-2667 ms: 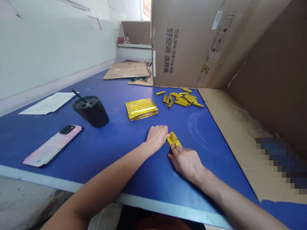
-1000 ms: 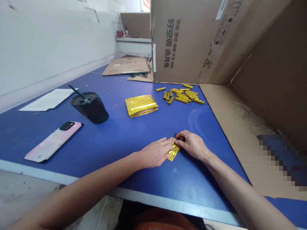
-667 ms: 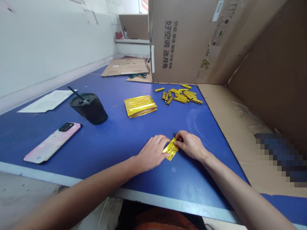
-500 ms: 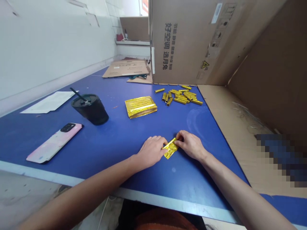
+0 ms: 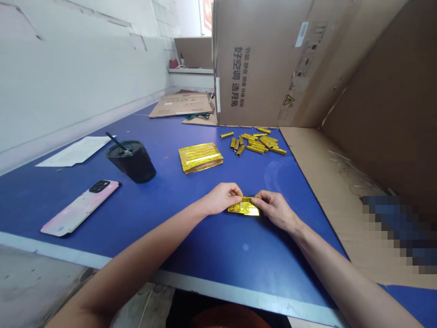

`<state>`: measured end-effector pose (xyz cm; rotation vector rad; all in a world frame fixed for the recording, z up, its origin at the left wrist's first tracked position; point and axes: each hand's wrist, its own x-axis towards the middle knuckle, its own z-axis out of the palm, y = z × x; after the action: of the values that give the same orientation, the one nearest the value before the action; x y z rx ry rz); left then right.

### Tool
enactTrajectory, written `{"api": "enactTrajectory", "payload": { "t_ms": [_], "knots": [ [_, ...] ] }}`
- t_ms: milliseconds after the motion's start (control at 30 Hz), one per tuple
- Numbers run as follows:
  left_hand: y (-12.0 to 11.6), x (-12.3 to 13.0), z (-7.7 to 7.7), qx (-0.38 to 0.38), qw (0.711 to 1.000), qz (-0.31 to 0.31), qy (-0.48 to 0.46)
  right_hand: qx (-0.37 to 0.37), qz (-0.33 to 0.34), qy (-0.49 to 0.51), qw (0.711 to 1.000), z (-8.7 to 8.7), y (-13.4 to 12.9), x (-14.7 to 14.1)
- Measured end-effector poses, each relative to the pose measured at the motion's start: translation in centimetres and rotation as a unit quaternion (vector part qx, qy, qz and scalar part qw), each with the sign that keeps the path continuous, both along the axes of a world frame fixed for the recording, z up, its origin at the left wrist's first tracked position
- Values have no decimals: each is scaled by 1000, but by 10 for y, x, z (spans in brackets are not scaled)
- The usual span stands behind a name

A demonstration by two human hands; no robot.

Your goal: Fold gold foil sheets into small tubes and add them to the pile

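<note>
So the left hand [image 5: 223, 198] has its fingers curled, pinching the left end of a shiny gold foil piece [image 5: 244, 207], and the right hand [image 5: 276, 210] pinches the other end. It's between them over the blue tabletop [image 5: 208, 255], with bare surface toward the pale front edge. Fingertips behind the foil are hidden, and a patch far right is pixelated, can't make it out.
</note>
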<state>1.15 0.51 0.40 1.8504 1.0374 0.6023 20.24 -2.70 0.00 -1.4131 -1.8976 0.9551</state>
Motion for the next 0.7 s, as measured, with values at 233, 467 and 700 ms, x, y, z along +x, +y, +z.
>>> {"api": "enactTrajectory", "payload": {
  "t_ms": [233,467,700],
  "knots": [
    [-1,4,-9,-46,996,25,-76,-49,-8,51,997,3,-1,-1],
    [-4,1,-14,-91,988,39,-116,-106,-8,76,991,3,-5,-5],
    [-11,4,-11,-149,975,48,-155,-79,-30,69,994,1,-8,-6]
  ]
}}
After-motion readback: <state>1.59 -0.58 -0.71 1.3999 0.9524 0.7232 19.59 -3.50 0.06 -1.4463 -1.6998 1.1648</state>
